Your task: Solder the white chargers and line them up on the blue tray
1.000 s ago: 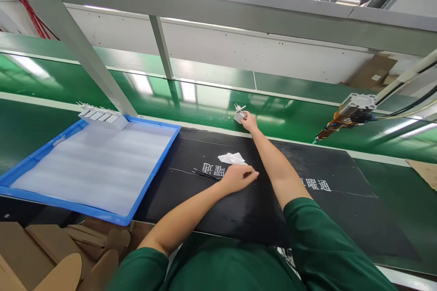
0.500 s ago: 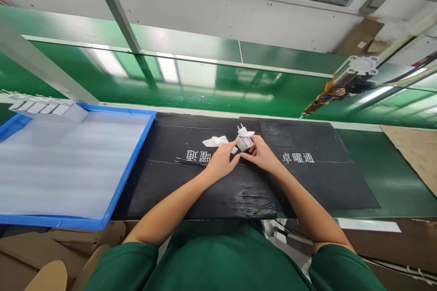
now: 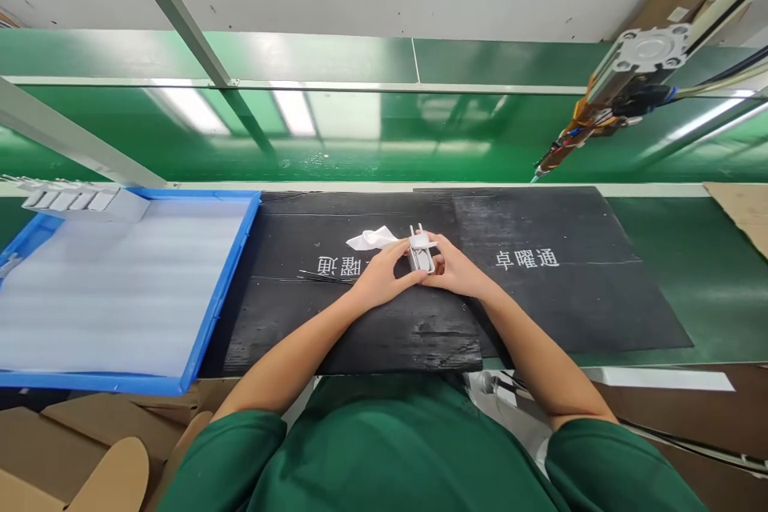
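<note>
Between my two hands is a white plug adapter (image 3: 422, 257) with two pins pointing away from me. My left hand (image 3: 382, 276) grips its left side, thumb reaching across the near end. On the other side, the fingers of my right hand (image 3: 456, 268) close around it. Small details inside the adapter's open face are too small to make out. A crumpled white cloth or tissue (image 3: 372, 238) lies just beyond my left fingers. Thin black sticks or wires (image 3: 324, 278) rest on the black mat (image 3: 360, 328), left of my left hand.
At the left stands a blue tray (image 3: 223, 300) lined with white foam, with a row of several white plug adapters (image 3: 90, 202) at its back corner. A dispensing tool (image 3: 591, 124) hangs at the right above the green conveyor (image 3: 360, 164). Cardboard (image 3: 741, 208) lies far right.
The adapter has turned more upright in my hands, its pins now pointing straight away. My left fingers have moved closer against it. The whole view has tilted downward.
</note>
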`<move>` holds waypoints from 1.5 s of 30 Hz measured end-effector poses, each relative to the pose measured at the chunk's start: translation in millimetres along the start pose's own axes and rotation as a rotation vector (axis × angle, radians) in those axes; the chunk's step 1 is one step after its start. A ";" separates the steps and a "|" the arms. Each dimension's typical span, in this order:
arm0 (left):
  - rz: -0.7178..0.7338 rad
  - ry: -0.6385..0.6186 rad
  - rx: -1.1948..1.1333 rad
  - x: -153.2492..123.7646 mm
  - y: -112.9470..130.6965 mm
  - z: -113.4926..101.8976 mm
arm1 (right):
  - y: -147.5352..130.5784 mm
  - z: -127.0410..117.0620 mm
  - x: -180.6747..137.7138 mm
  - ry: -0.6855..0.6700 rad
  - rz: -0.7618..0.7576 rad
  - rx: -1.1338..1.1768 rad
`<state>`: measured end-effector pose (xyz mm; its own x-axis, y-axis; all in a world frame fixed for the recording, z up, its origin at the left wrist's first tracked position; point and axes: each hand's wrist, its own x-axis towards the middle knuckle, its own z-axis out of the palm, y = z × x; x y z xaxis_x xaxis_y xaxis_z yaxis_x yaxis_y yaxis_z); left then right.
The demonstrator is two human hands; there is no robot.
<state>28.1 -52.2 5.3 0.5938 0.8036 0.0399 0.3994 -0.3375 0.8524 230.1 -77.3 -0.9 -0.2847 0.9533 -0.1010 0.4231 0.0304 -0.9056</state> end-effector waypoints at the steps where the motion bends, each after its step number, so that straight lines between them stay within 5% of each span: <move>1: 0.012 0.009 -0.006 -0.7 0.6 0.9 | -0.4 2.4 -0.1 0.008 -0.026 -0.041; 13: 0.086 0.370 -0.049 -2.9 5.5 7.6 | -17.4 36.0 -8.1 0.283 -0.114 -0.491; 20: 0.137 0.343 -0.222 1.6 0.6 -7.8 | -17.8 26.9 -7.7 0.446 -0.181 -0.336; 25: 0.126 0.214 -0.091 4.7 -8.9 -7.8 | -17.6 25.2 -8.0 0.488 -0.248 -0.288; 31: 0.295 0.014 -0.038 -0.3 -10.1 6.6 | -14.1 29.2 -7.3 0.513 -0.263 -0.285; 36: 0.194 0.227 -0.203 1.9 -9.3 6.7 | -21.6 25.0 -8.7 0.333 -0.415 -0.162; 38: 0.151 0.300 -0.300 2.6 -8.0 2.2 | -23.5 11.7 -9.2 0.474 -0.448 -0.175; 43: 0.126 0.331 -0.491 0.4 -2.2 -8.7 | -11.1 -72.2 -5.6 1.261 -0.526 0.027; 45: 0.116 0.319 -0.545 -0.8 -1.4 -10.7 | -3.9 -115.8 1.4 1.328 -0.476 0.074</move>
<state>19.7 -47.2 9.7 0.3413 0.9116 0.2291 -0.1172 -0.2006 0.9726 327.7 -41.3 50.2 0.6428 0.4270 0.6361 0.4599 0.4490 -0.7661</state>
